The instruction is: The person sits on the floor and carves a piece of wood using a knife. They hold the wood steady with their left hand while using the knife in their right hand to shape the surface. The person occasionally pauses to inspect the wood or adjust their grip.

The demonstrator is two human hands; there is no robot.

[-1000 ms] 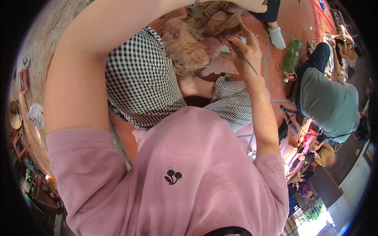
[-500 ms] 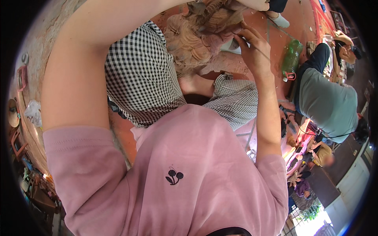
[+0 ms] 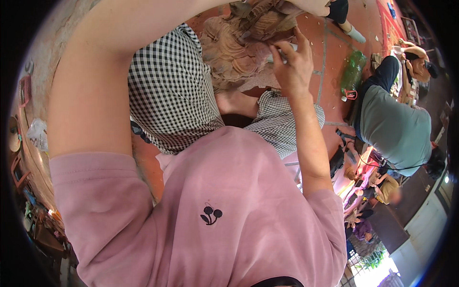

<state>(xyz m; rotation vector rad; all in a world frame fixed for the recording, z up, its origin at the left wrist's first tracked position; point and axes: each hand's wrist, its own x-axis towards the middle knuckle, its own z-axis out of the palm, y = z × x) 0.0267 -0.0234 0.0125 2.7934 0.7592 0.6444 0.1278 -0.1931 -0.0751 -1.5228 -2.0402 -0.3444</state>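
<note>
A reddish-brown carved piece (image 3: 234,52), covered in swirls and layered petal-like relief, rests by my bent legs near the top of the view. My right hand (image 3: 295,67) is at its right side. One finger stretches up along the carving's edge while thumb and forefinger curl round something small and pale that I cannot make out. My left forearm (image 3: 158,19) sweeps across the top left toward the carving. Another bit of skin, perhaps a hand (image 3: 313,5), shows at the top edge beside the carving; whose it is I cannot tell. My left fingers are not clearly shown.
Red floor tiles (image 3: 330,76) surround me. A green plastic bottle (image 3: 354,69) lies to the right, with a red-handled object (image 3: 350,94) by it. A person in a grey-green shirt (image 3: 397,124) sits beyond. A socked foot (image 3: 355,34) is at the upper right, and a clear plastic bag (image 3: 37,134) lies far left.
My right hand has moved left and slightly down along the carving, its fingers more spread. A thin line across the hand earlier no longer shows. The socked foot has shifted right.
</note>
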